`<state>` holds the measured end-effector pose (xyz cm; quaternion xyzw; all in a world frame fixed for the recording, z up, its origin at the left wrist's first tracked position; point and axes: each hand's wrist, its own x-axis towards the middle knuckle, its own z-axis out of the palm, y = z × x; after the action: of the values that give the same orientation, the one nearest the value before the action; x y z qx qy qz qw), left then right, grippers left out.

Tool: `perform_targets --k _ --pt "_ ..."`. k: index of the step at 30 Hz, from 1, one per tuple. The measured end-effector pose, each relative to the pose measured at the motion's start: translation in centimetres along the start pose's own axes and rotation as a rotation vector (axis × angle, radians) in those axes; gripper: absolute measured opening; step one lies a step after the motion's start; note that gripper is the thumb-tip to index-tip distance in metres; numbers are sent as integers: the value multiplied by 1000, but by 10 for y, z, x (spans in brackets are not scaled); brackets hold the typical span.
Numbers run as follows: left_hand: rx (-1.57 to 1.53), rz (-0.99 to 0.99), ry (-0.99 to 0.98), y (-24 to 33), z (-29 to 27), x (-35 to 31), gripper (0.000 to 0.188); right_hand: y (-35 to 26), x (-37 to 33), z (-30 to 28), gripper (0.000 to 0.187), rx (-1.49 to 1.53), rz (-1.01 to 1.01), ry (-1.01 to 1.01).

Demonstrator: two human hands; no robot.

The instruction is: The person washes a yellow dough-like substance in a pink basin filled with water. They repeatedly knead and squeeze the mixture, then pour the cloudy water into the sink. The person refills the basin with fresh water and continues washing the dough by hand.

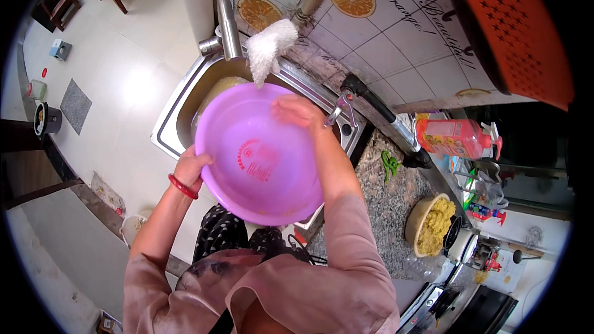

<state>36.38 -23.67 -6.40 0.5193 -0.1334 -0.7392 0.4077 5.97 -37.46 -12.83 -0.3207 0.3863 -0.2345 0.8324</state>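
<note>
A purple plastic basin [278, 170] with red print on its bottom is tilted over the front of the steel sink [176, 102]. On its left rim, my left hand [190, 166], with a red bangle at the wrist, is closed with the thumb over the edge. My right hand [298, 112] reaches over the basin's far right side. Its fingers are stretched out and slightly blurred near the inner wall. Behind the basin, part of a yellowish container [224, 86] shows in the sink. The basin hides most of the sink bowl.
A steel faucet [229, 31] stands at the sink's back, beside a white cloth [270, 48]. Right of the sink, a granite counter [390, 210] holds green peppers [390, 164] and a bowl of yellow food [435, 226]. An orange perforated basket [513, 31] hangs at upper right, above a pink pump bottle [455, 137].
</note>
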Motion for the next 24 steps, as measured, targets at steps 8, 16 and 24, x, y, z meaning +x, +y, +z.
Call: perform_targets --k 8,16,24 --pt "29 27 30 3 -12 2 42 -24 37 11 32 -109 111 -248" --pt "-23 71 77 5 -17 1 35 -20 93 -1 26 -262 20 -396" --pt "-44 105 129 5 -5 0 37 14 150 -25 20 -426 -93 -273"
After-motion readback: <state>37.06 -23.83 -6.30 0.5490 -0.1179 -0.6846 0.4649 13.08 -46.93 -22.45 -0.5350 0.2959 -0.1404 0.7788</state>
